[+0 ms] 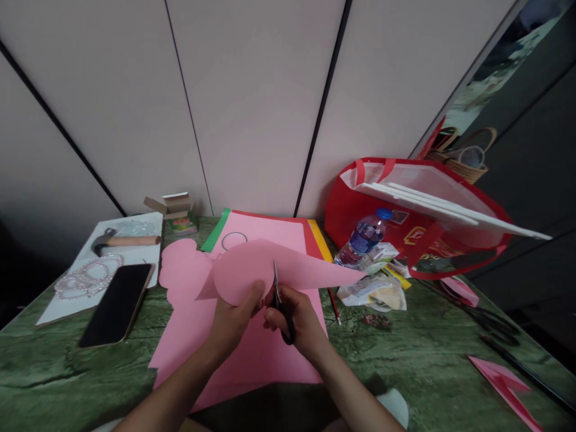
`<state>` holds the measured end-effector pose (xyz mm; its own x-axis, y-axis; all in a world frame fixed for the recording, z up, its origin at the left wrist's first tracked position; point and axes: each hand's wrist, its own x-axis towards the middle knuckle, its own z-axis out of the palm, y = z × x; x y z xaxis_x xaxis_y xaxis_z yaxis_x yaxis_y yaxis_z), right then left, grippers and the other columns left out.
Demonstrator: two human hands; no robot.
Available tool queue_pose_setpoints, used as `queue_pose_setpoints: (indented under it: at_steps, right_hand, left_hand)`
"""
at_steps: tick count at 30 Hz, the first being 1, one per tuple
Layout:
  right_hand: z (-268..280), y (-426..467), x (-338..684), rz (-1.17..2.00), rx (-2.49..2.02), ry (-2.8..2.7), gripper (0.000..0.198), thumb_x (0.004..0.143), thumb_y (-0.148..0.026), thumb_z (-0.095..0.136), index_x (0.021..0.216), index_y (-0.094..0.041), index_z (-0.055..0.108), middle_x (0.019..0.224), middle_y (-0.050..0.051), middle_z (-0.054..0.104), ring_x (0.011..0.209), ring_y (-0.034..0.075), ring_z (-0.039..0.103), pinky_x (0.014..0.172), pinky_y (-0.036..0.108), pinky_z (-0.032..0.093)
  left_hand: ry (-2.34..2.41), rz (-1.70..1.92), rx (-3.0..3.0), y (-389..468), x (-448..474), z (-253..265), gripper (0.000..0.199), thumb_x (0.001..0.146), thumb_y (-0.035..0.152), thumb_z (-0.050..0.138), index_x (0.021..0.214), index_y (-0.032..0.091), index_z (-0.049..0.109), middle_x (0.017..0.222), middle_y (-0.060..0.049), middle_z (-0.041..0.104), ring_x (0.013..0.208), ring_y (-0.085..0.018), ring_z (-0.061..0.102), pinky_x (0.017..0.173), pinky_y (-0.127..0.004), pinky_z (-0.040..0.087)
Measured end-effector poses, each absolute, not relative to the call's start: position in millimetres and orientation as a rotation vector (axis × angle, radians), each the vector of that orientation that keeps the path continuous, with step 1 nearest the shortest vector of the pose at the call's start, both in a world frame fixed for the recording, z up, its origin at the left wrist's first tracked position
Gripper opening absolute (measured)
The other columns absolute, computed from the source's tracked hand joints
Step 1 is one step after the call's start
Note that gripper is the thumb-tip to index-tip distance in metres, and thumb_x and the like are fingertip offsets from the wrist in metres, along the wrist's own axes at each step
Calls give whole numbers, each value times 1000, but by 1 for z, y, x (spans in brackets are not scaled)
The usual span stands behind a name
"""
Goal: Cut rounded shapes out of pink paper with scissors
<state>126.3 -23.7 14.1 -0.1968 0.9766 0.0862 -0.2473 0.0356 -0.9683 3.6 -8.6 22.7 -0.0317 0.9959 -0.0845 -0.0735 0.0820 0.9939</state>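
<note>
Head: green table [423,360] (pale wall [252,108]).

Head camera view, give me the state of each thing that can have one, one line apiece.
Pink paper: held in the left hand, partly cut.
Scissors: in the right hand, at the pink paper; how far open, I cannot tell.
Bottle: capped, tilted.
Small carton: flaps open.
Phone: screen dark, face up.
Hammer: lying flat.
Red bag: mouth open.
</note>
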Motion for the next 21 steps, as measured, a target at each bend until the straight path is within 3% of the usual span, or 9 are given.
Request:
queue_pose_setpoints:
  at_steps: [21]
  right_hand:
    - [11,-24,127,1419,-918,-1200,29,63,-39,70,68,-18,51,52,-6,51,43,8,48,42,20,40]
  left_hand:
    - [1110,1252,1038,-5,4,20,30,69,33,60,49,16,47,42,5,42,41,-8,38,39,-22,29]
